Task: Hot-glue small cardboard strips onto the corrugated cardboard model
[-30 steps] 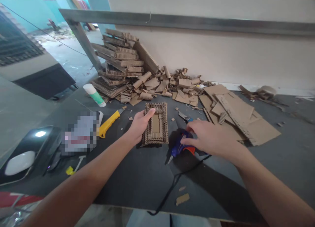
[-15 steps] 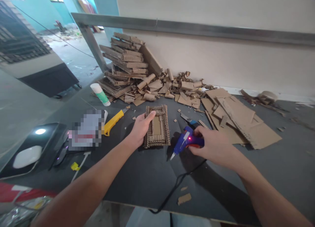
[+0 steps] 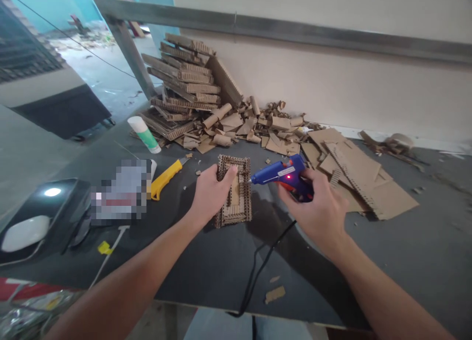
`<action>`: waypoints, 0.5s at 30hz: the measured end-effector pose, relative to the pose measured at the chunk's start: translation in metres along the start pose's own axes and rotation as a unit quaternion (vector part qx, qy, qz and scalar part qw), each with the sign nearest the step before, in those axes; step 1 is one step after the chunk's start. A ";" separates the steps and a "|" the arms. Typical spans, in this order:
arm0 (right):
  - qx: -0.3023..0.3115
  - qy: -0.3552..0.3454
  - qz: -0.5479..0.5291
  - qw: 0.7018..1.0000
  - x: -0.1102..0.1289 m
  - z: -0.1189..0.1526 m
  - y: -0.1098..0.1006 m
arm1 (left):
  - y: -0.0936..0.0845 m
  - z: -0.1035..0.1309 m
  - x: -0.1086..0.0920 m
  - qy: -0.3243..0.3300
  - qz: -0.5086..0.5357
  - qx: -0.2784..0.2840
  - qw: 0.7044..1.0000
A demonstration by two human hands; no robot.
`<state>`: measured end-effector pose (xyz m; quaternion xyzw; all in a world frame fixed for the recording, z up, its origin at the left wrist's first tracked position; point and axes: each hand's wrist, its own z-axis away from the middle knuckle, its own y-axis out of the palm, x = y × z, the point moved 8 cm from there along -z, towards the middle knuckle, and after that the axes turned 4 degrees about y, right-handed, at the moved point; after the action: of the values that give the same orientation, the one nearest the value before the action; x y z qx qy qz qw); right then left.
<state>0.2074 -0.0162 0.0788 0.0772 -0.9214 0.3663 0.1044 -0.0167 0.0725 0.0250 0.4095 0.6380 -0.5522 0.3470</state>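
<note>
A small rectangular cardboard frame point(image 3: 236, 214) with corrugated layered walls is in the middle of the dark table. My left hand point(image 3: 211, 192) grips its left side, thumb over the upper part of its inside. My right hand point(image 3: 319, 210) is closed round a blue glue gun point(image 3: 275, 173) with a lit red light. The gun's nozzle points left, at or just above the frame's right wall; contact cannot be made out. From the gun a black cord point(image 3: 254, 271) runs down over the table's front edge.
Stacked cardboard pieces point(image 3: 195, 77) and scraps point(image 3: 273, 124) lie at the back. Flat cardboard sheets point(image 3: 391, 192) are at right. At left are a yellow cutter point(image 3: 165, 180), a white-green tube point(image 3: 144, 134), a blurred item point(image 3: 121, 195) and a black tray point(image 3: 66, 197).
My right hand has raised the glue gun and turned it, bringing the nozzle up to the frame's right wall. My left hand still holds the frame. The view has shifted slightly.
</note>
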 end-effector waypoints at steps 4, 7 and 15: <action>-0.025 -0.090 0.018 0.995 0.013 0.005 0.003 | -0.003 -0.002 -0.010 0.013 0.008 0.030 0.999; -0.020 -0.158 0.013 0.987 0.022 0.004 0.003 | -0.002 -0.002 -0.012 0.000 0.008 0.051 0.999; 0.052 -0.168 -0.006 0.984 0.024 0.001 0.013 | 0.004 -0.001 -0.011 -0.019 -0.052 0.116 0.992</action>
<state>0.1812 -0.0096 0.0753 0.1481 -0.9051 0.3949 -0.0542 -0.0087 0.0722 0.0331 0.4024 0.5831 -0.6480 0.2797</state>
